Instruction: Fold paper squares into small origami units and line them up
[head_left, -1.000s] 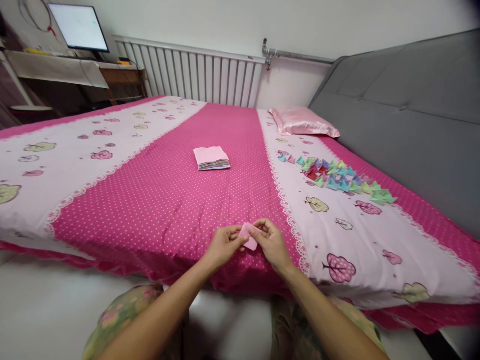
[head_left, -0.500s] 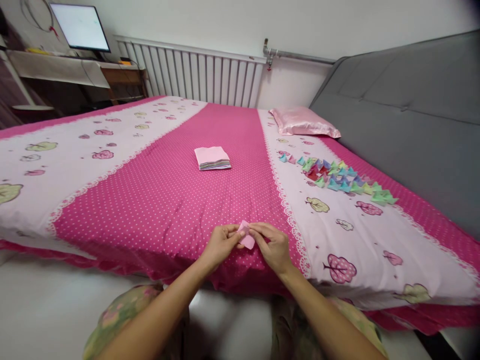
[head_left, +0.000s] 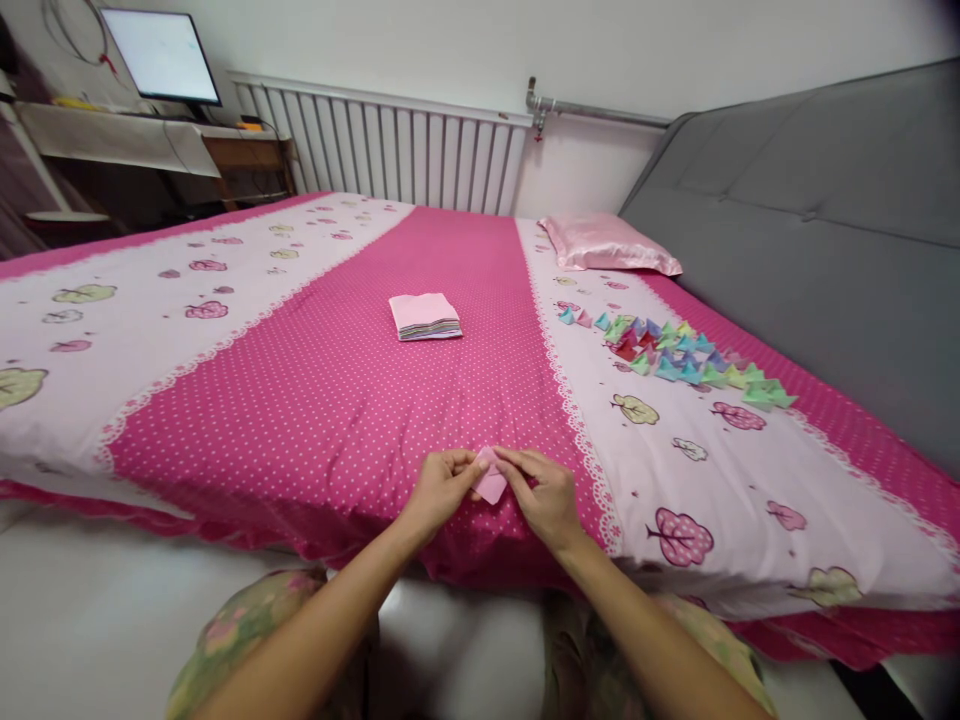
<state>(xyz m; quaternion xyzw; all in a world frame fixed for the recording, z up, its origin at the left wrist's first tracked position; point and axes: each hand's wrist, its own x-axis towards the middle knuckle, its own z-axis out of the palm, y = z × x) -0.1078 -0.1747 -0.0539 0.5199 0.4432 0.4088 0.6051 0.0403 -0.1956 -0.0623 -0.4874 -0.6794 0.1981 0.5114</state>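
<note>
Between my hands is a small folded piece of pink paper (head_left: 491,486), held just above the near edge of the bed. My left hand (head_left: 444,490) pinches its left side between thumb and fingers. The fingertips of my right hand (head_left: 541,492) are closed on its upper right edge. Part of the paper is covered by my fingers. Farther back on the bedspread lies a stack of square paper sheets (head_left: 425,312), pink on top. To the right, several folded paper boats (head_left: 688,368) in many colours stand grouped together.
A pink and white bedspread (head_left: 337,380) covers the bed. A pink satin pillow (head_left: 607,243) lies by the grey headboard (head_left: 810,230). Against the far wall is a white radiator (head_left: 390,140). A monitor (head_left: 161,55) stands on a desk at the far left.
The pink paper has turned and tilted slightly between my fingers. Both hands keep their hold in nearly the same place.
</note>
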